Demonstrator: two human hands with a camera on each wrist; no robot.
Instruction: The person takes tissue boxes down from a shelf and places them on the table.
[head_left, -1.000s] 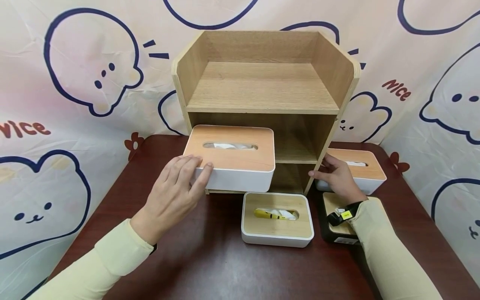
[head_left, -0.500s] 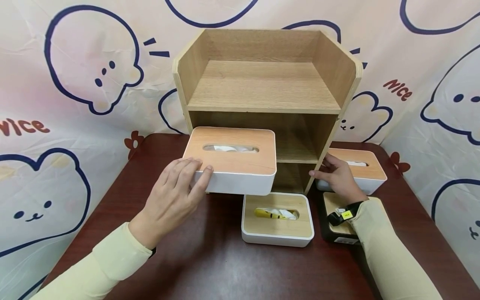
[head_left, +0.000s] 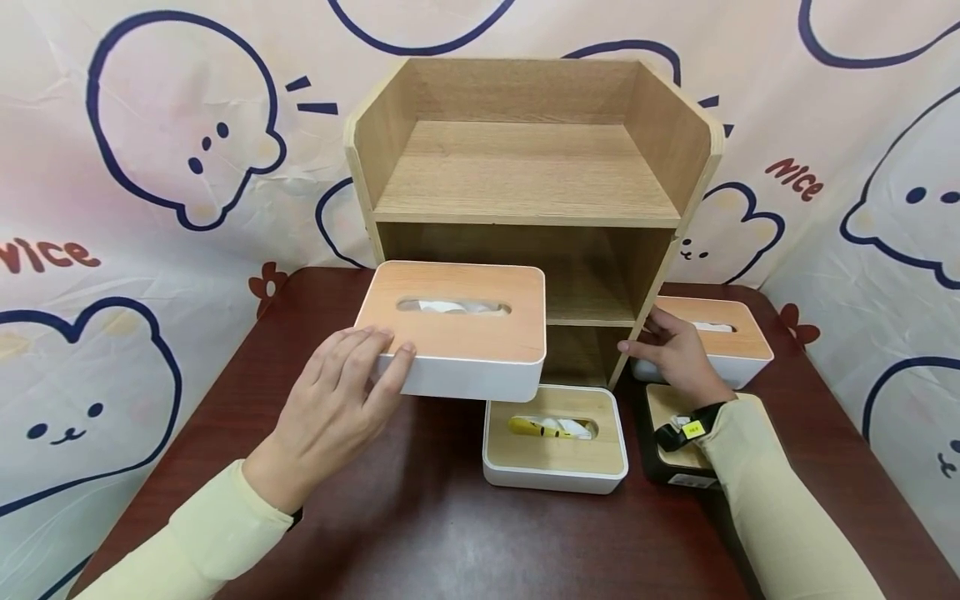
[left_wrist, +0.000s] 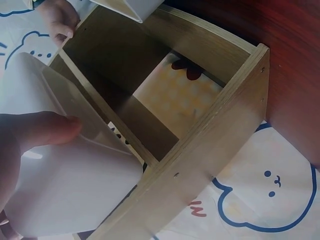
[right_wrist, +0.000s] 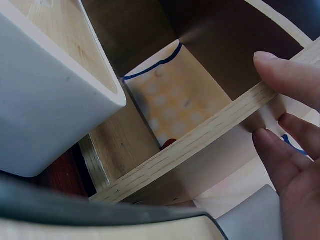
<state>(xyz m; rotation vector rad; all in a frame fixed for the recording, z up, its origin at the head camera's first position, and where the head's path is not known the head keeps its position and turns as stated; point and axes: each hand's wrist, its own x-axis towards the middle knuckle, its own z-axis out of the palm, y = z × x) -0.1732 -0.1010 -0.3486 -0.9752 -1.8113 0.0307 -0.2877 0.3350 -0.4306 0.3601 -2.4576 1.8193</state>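
My left hand [head_left: 330, 408] grips the left front corner of a white tissue box [head_left: 465, 379] with an orange-toned wood lid. The box juts out in front of the wooden shelf's [head_left: 517, 175] middle compartment, above the table. In the left wrist view the thumb lies on the white wall of the tissue box [left_wrist: 85, 185]; the other fingers are mostly hidden. At the shelf's lower right, my right hand [head_left: 678, 354] pinches the side panel. The right wrist view shows the panel's front edge [right_wrist: 215, 125] between thumb and fingers of the right hand [right_wrist: 300, 150].
A white tissue box with a pale lid and yellow-patterned tissue [head_left: 555, 462] stands on the dark red table [head_left: 420, 533] before the shelf. Right of the shelf are another white tissue box [head_left: 738, 333] and a black one [head_left: 660, 462], partly under the right forearm. Patterned cloth [head_left: 187, 275] hangs behind.
My left hand has drawn the tissue box forward out of the shelf and slightly left. The right hand keeps its hold on the side panel.
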